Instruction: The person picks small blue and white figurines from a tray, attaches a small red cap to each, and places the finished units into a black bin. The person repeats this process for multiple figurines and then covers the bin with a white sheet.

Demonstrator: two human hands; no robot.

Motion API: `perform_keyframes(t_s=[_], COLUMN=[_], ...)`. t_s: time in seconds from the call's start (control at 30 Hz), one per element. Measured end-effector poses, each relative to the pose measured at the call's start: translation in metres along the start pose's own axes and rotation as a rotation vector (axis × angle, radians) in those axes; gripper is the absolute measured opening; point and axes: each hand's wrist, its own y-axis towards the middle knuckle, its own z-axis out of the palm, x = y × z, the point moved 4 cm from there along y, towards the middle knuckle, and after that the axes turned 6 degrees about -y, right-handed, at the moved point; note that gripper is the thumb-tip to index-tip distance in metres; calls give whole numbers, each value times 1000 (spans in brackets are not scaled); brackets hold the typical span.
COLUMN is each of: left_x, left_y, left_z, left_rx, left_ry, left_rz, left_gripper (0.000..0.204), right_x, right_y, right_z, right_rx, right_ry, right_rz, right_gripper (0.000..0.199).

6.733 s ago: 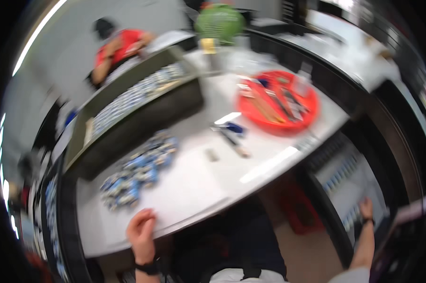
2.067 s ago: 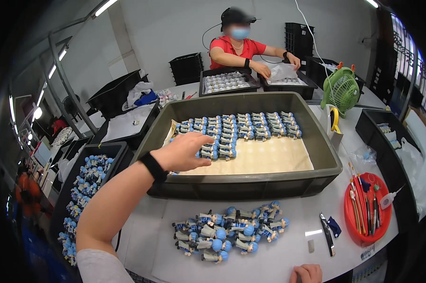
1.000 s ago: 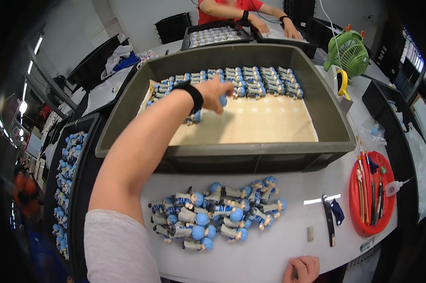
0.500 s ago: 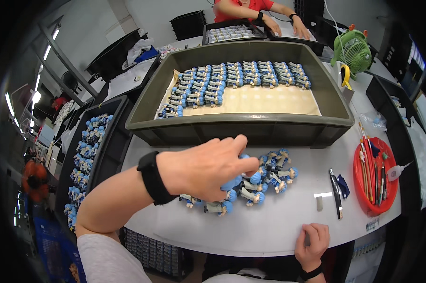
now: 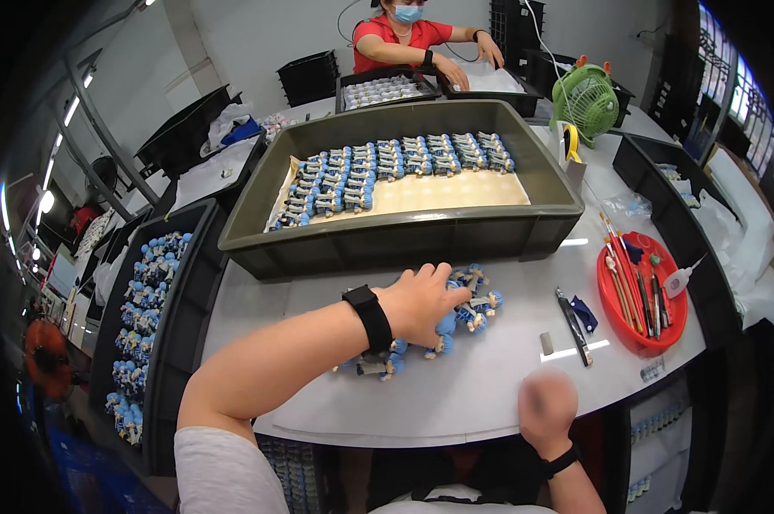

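Small blue-haired figurines (image 5: 475, 319) lie in a loose pile on the white table. My left hand (image 5: 419, 304) reaches over the pile from the left. Its fingers curl down around some of the figurines, and the palm covers part of the heap. Blue heads show under the palm and beside the wrist. How many figurines are in its grasp is hidden. Low at the table's front edge is my right hand (image 5: 548, 404), drawn in and smeared by motion, so its fingers cannot be read. Behind the pile stands a grey-green bin (image 5: 404, 230) with rows of similar figurines laid on pale lining.
On the right lie a black-handled tool (image 5: 573, 327), a small grey block (image 5: 547, 343) and a red basket (image 5: 614, 319) of brushes. A green fan (image 5: 585, 103) stands behind. A black crate (image 5: 168, 343) of figurines flanks the left. A masked co-worker (image 5: 404, 43) handles trays opposite.
The whole view has shifted, so the bin and table sit further left and lower. My left hand stays over the pile, its fingers now further down. My right hand has become blurred with motion.
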Motion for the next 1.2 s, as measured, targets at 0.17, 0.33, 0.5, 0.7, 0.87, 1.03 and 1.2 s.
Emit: perform_keyframes(t_s=[0.17,0.33,0.5,0.7,0.87,1.03,1.2], left_x=[-6,-10,-13,-30,13,84,73], left_y=[-11,-16,-16,-37,-53,-73,-67], left_z=[13,20,17,-33,-111,-155,-123], left_rx=[-38,-147,-81,-29,-259,-558,-572], left_ry=[124,232,175,12,-158,-160,-361], left_rz=[-3,-15,-3,94,56,-136,-105], left_gripper=[94,103,111,108,72,57,42], right_x=[1,2,1,10,7,6,-1], right_y=[0,-2,-3,4,5,2,0], right_z=[-1,-2,1,-4,-2,-10,4], right_rx=[2,3,8,2,22,69,48], right_ry=[-22,-31,-25,-8,-16,-10,-26], right_rz=[10,16,21,-5,-4,3,13], right_gripper=[12,13,13,13,13,12,16])
